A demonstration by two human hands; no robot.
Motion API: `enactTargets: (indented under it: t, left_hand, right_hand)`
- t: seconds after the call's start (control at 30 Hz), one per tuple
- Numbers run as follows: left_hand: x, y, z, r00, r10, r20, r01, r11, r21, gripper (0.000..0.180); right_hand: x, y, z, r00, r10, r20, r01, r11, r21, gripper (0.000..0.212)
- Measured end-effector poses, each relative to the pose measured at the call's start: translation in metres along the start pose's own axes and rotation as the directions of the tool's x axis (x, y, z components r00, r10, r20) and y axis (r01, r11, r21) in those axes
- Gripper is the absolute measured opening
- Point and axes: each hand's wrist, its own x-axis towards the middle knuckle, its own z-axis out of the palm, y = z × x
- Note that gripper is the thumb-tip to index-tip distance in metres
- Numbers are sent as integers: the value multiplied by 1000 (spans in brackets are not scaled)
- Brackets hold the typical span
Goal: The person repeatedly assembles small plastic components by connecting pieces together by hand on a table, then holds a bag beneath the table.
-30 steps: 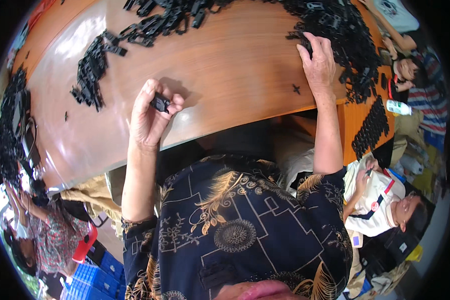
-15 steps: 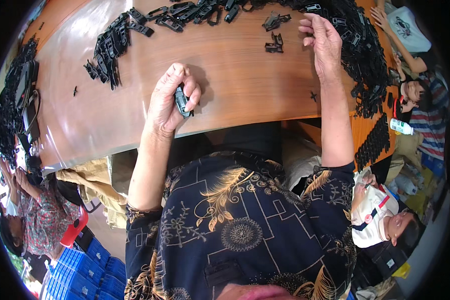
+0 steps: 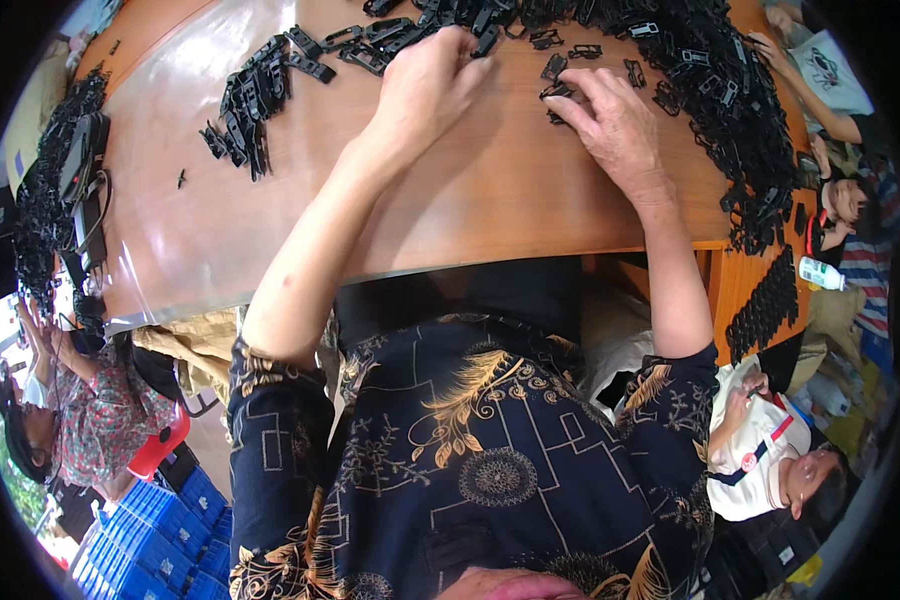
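My left hand (image 3: 425,100) reaches to the far middle of the table, its fingers bent and blurred. A black plastic clip (image 3: 486,42) lies right at its fingertips; whether they still grip it I cannot tell. To the right, my right hand (image 3: 615,130) pinches a small black plastic piece (image 3: 557,90) between thumb and fingers, low over the tabletop. Another black piece (image 3: 554,67) is just beyond it. Several loose black frame pieces (image 3: 585,51) lie past the right hand. Left of my left hand, black clips (image 3: 240,110) are heaped in a curved row.
A large heap of black parts (image 3: 735,130) runs along the right of the wooden table (image 3: 300,200). More parts and a dark device (image 3: 85,155) stand at the left edge. People sit on both sides. Blue crates (image 3: 160,530) are stacked at lower left; a white bottle (image 3: 820,273) lies right.
My left hand has moved far and right from the near table, carrying its clip to the far row. My right hand has come down and left and taken hold of a black piece.
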Motion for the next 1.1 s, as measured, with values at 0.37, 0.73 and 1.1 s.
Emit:
enactTargets:
  t: [0.37,0.73,1.1]
  left_hand:
    - [15,-17,20,982,130,139,-162,953,255,23]
    - [-81,7,-28,802,-322,504,530,-8,-848,10]
    - [-115,16,-27,862,-431,269,255,-92,-963,32]
  right_hand:
    - [-9,9,11,993,-118,-12,118,992,-55,17]
    - [-5,6,22,977,-175,-118,164,981,-102,16]
    - [-22,-114,29,989,144,15,-85,499,862,10]
